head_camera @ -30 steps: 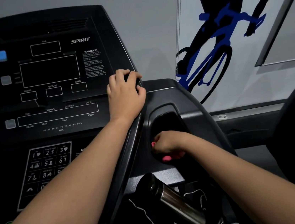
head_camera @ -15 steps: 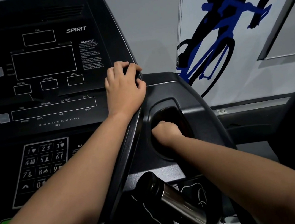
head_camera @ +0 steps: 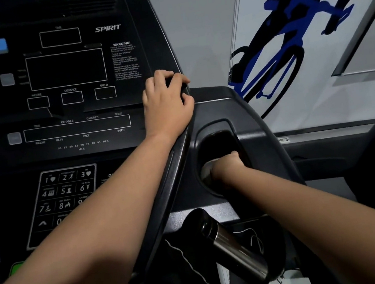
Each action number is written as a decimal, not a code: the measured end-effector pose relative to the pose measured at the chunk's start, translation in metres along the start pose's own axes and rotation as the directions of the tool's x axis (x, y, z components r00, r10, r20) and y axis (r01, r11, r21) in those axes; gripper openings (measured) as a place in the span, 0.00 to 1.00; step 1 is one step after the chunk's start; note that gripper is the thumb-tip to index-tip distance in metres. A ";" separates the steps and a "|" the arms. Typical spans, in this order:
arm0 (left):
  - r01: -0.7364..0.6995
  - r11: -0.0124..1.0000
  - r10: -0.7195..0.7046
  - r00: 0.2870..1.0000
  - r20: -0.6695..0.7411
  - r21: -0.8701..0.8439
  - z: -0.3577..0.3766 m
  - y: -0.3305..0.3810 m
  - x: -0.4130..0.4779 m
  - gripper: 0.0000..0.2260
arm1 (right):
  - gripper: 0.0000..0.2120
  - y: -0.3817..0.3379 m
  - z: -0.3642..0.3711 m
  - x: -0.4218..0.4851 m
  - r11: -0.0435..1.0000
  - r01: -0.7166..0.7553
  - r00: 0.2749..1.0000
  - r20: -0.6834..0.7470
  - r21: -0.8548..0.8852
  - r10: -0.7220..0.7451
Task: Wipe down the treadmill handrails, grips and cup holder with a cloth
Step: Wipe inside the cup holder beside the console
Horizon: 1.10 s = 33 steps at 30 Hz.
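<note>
R hand (head_camera: 227, 168) curled deep in cup holder (head_camera: 226, 123); cloth hidden, can't tell if it's gripped. L hand (head_camera: 167, 104) curls over console edge (head_camera: 182, 140). Prob. mid-task: holder underway, metal grip (head_camera: 239, 252) maybe pending.
</note>
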<state>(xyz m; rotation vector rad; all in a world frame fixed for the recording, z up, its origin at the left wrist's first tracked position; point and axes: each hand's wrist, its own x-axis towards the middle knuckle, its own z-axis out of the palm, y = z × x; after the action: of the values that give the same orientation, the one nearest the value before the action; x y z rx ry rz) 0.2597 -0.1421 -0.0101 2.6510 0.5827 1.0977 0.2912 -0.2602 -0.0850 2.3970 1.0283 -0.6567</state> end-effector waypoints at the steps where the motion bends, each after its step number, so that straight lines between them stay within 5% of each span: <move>1: 0.000 1.000 0.000 1.000 -0.002 0.004 0.000 0.000 0.000 0.12 | 0.20 0.002 0.001 -0.008 0.995 0.025 0.999 -0.049 0.099 -0.020; 5: -0.014 1.000 0.014 1.000 0.006 0.003 0.000 0.000 0.001 0.12 | 0.17 0.004 0.008 -0.022 0.933 0.087 0.979 -0.206 0.350 -0.014; 10: -0.020 1.000 0.020 1.000 0.000 0.013 0.001 -0.002 0.001 0.12 | 0.16 -0.005 0.028 -0.035 0.704 0.178 0.878 -0.434 0.688 0.203; 13: -0.018 1.000 0.018 1.000 0.004 0.007 0.001 -0.003 0.002 0.12 | 0.12 -0.010 0.043 -0.047 0.707 0.340 0.707 -0.664 0.620 0.243; 16: -0.013 1.000 0.013 1.000 0.006 -0.002 0.000 -0.003 0.001 0.13 | 0.13 -0.005 0.053 -0.055 0.747 0.497 0.545 -0.829 0.441 0.126; 19: -0.008 1.000 0.008 1.000 0.009 -0.014 -0.002 -0.002 -0.001 0.13 | 0.10 0.018 0.060 -0.060 0.846 0.472 0.452 -0.892 0.247 0.008; 24: -0.005 1.000 0.005 1.000 0.019 -0.010 -0.003 0.001 -0.002 0.15 | 0.16 0.081 0.060 -0.038 0.939 0.299 0.508 -0.862 0.171 -0.004; 29: -0.002 1.000 0.002 1.000 0.025 -0.004 -0.003 0.001 -0.002 0.14 | 0.22 0.102 0.041 -0.013 0.824 0.199 0.516 -0.772 0.530 0.372; 33: -0.003 1.000 0.003 1.000 0.008 0.001 -0.002 0.002 -0.001 0.14 | 0.21 0.085 0.047 -0.021 0.805 0.193 0.537 -0.747 0.561 0.392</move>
<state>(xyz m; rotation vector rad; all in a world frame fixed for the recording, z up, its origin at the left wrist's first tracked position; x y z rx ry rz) 0.2585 -0.1438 -0.0086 2.6569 0.5774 1.0872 0.3309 -0.3504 -0.0920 3.4455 1.0790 0.4442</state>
